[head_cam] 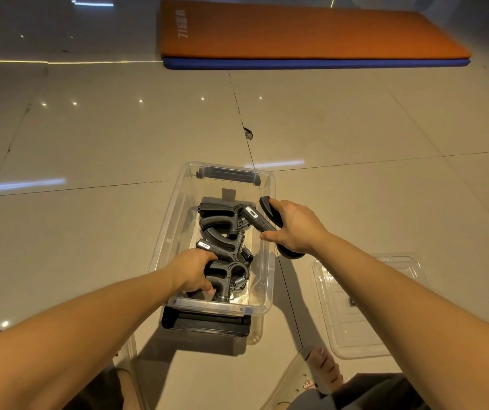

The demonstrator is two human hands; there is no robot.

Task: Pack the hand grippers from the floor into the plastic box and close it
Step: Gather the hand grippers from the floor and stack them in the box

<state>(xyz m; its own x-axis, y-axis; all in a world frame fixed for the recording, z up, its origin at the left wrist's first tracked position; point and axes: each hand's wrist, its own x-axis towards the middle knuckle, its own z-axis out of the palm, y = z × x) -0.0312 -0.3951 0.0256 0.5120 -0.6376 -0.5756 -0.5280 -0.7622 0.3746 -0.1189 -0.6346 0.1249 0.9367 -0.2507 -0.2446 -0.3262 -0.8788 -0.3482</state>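
Nearest the viewer, a sandalled foot (320, 371) shows on the tiled floor (89, 143), below and behind the right forearm. Just to the right of that forearm lies the clear lid (367, 306), flat on the tiles and apart from the box.

The clear plastic box (175, 220) stands open between the two arms, its black latch (207, 324) folded down at the near end, just behind the left wrist.

The left hand (191, 272) reaches inside the near end of the box, fingers curled around a black hand gripper (228, 276) that rests low in the box; the thumb sits against its near handle, and its coiled spring shows just to the right of the fingers.

Just beyond the left fingertips lie more hand grippers in the box (219, 224), overlapping one another, springs towards the right wall.

The right hand (293, 229) hovers over the right rim of the box, clenched around another hand gripper (266, 218). One handle of it juts out beyond the knuckles, the part with a small display points left into the box above the stacked ones, and a rounded black end shows below the palm, outside the rim.

Beyond both hands, at the far end of the box, sits a second black latch (228, 174).

Far past the fingertips, an orange mat (296, 34) lies on a blue mat (311, 64) on the floor.
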